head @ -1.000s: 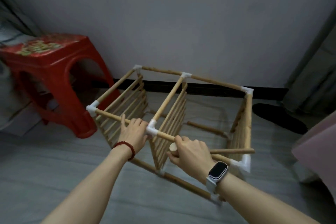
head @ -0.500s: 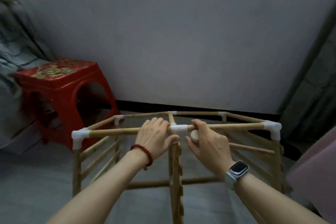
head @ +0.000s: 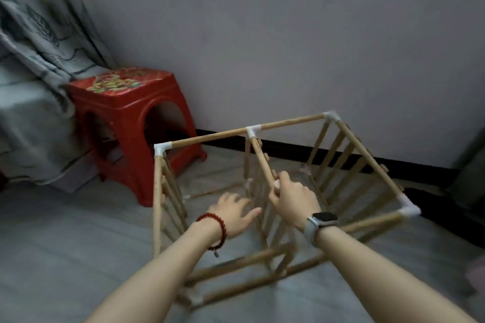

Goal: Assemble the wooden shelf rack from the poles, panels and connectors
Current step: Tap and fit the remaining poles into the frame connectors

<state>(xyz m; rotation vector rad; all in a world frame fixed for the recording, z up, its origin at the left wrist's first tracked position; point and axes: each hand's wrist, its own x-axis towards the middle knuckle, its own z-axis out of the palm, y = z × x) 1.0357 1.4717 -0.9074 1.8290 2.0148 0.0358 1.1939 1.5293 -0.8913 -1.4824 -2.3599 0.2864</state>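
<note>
text: none legible | stool (head: 126, 102) top: gold ornament, no readable characters | watch (head: 324, 217) face: dark, blank | rack, wall: unmarked

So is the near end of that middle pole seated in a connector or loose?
Loose. The middle pole joins the white connector at its far end, but its bare round near end sits gripped in the right hand, with no connector on it.

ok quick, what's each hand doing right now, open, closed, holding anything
Left hand: open, fingers spread, holding nothing.
Right hand: closed around the near end of the rack's middle pole.
</note>
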